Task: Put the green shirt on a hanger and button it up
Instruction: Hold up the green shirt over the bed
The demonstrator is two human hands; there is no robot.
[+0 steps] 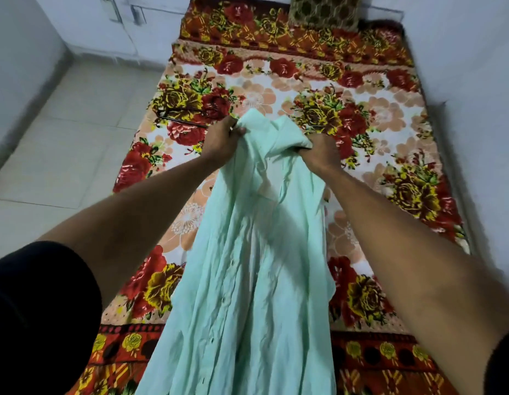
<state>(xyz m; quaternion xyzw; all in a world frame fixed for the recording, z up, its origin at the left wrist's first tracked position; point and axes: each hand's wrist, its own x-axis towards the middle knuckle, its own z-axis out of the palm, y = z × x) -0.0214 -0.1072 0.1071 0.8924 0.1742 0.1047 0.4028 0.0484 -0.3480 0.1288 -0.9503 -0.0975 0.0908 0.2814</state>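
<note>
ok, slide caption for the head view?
Both hands, left hand and right hand, hold the green shirt up by its collar over a floral blanket.

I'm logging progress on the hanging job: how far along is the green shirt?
Early. Done: the green shirt is lifted off the floral bedspread. In hand: the left hand and right hand each grip its top near the collar, the body hanging down unbuttoned. Left: the dark hanger lies on the bedspread beyond the left hand, not in the shirt; hanging and buttoning remain.
</note>
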